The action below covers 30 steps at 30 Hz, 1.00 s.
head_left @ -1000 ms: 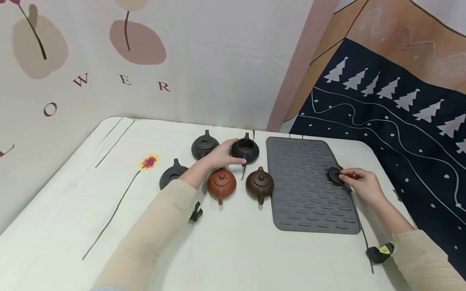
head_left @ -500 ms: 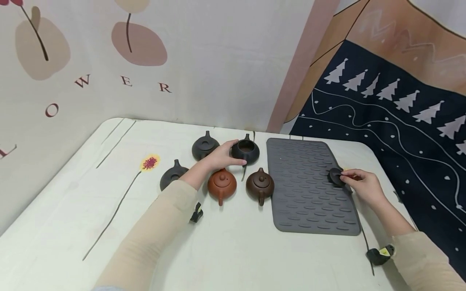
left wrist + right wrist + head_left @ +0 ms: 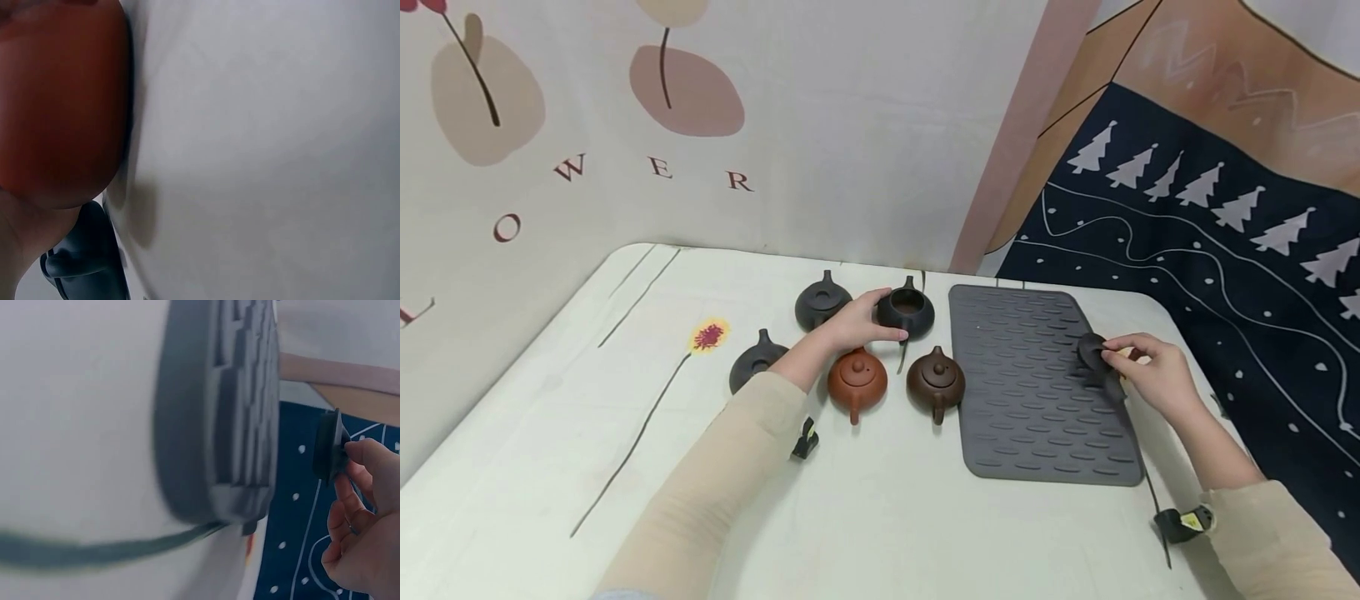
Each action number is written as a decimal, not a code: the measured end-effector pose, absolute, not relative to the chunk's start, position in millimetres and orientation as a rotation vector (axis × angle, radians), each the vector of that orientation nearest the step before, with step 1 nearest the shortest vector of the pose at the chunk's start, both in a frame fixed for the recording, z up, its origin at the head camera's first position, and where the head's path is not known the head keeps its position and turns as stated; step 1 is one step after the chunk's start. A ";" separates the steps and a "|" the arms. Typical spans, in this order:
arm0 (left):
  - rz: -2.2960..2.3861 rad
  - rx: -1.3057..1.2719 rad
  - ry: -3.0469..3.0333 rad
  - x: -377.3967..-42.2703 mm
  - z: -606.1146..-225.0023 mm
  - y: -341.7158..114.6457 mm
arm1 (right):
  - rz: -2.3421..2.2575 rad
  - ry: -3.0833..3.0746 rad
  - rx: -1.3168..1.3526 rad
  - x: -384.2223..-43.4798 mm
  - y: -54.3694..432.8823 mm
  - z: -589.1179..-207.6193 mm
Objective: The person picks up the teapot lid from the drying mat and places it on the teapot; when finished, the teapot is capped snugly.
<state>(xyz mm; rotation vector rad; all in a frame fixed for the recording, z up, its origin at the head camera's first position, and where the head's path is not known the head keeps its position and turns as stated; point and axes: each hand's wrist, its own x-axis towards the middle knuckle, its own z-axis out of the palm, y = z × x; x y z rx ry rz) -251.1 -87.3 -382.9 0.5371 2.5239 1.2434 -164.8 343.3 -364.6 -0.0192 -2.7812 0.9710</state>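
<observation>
My left hand (image 3: pixel 856 323) holds the side of a black teapot (image 3: pixel 917 328), thumb at its front and fingers behind. The pot stands uncovered, its round mouth showing. At the mat's right edge, my right hand (image 3: pixel 1161 379) pinches a dark round teapot lid (image 3: pixel 1090 352) between thumb and fingers. The right wrist view shows the lid (image 3: pixel 326 449) tilted on edge, raised off the mat. Below my left wrist sits a reddish-brown teapot (image 3: pixel 857 390) with its lid on; it fills much of the left wrist view, with the black teapot (image 3: pixel 87 265) behind it.
A grey ribbed mat (image 3: pixel 1037 417) lies on the right side of the white table (image 3: pixel 925 533). A dark brown lidded teapot (image 3: pixel 936 390) stands against its left edge. Two more black teapots, a back one (image 3: pixel 820 298) and a left one (image 3: pixel 752 358), are partly covered by my left arm.
My right hand has lifted the lid up from the mat's edge and tilted it. The left hand stays at the uncovered black teapot.
</observation>
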 end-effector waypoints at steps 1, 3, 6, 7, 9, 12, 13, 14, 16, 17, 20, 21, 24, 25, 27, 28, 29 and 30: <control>1.243 0.535 2.525 -250.8 -382.9 -87.2 | 0.985 -2.766 -0.035 -164.8 341.4 -363.9; 1.245 0.526 2.526 -250.1 -382.9 -87.1 | 1.007 -2.731 -0.020 -164.6 336.7 -362.0; 1.248 0.515 2.525 -249.2 -383.0 -87.0 | 1.002 -2.687 0.045 -163.9 327.8 -356.8; 1.250 0.511 2.524 -248.9 -383.1 -86.9 | 0.998 -2.675 0.063 -163.7 324.6 -355.0; 1.252 0.509 2.523 -248.9 -383.4 -86.9 | 0.966 -2.664 0.120 -163.4 318.2 -350.4; 1.256 0.509 2.523 -249.5 -383.6 -86.6 | 0.943 -2.652 0.173 -164.3 308.8 -344.9; 1.258 0.509 2.524 -250.0 -384.0 -86.6 | 0.952 -2.644 0.188 -164.7 305.8 -343.5; 1.260 0.511 2.524 -250.5 -384.2 -86.4 | 0.956 -2.635 0.196 -165.3 302.6 -342.5; 1.263 0.509 2.523 -251.7 -384.9 -86.5 | 0.982 -2.601 0.213 -167.8 298.5 -343.3; 1.263 0.509 2.523 -252.3 -385.3 -86.5 | 0.986 -2.595 0.224 -168.5 295.8 -342.3; 1.266 0.504 2.521 -253.1 -386.1 -86.7 | 0.996 -2.583 0.259 -170.8 288.4 -339.4; 1.265 0.502 2.522 -253.1 -386.2 -86.8 | 0.998 -2.583 0.268 -171.6 286.0 -338.1; 1.263 0.504 2.526 -252.8 -386.1 -86.7 | 1.013 -2.589 0.306 -174.0 277.1 -332.6; 1.262 0.506 2.527 -253.0 -386.3 -86.7 | 1.025 -2.585 0.316 -175.5 274.3 -331.9; 1.262 0.508 2.527 -253.0 -386.0 -86.7 | 1.052 -2.584 0.328 -178.8 268.3 -330.4; 1.260 0.509 2.528 -253.0 -385.9 -86.7 | 1.066 -2.584 0.336 -180.6 265.4 -330.0; 1.259 0.510 2.529 -252.8 -385.8 -86.7 | 1.080 -2.585 0.343 -182.7 262.6 -329.7; 1.258 0.510 2.529 -252.8 -385.6 -86.7 | 1.093 -2.584 0.353 -184.7 259.8 -329.6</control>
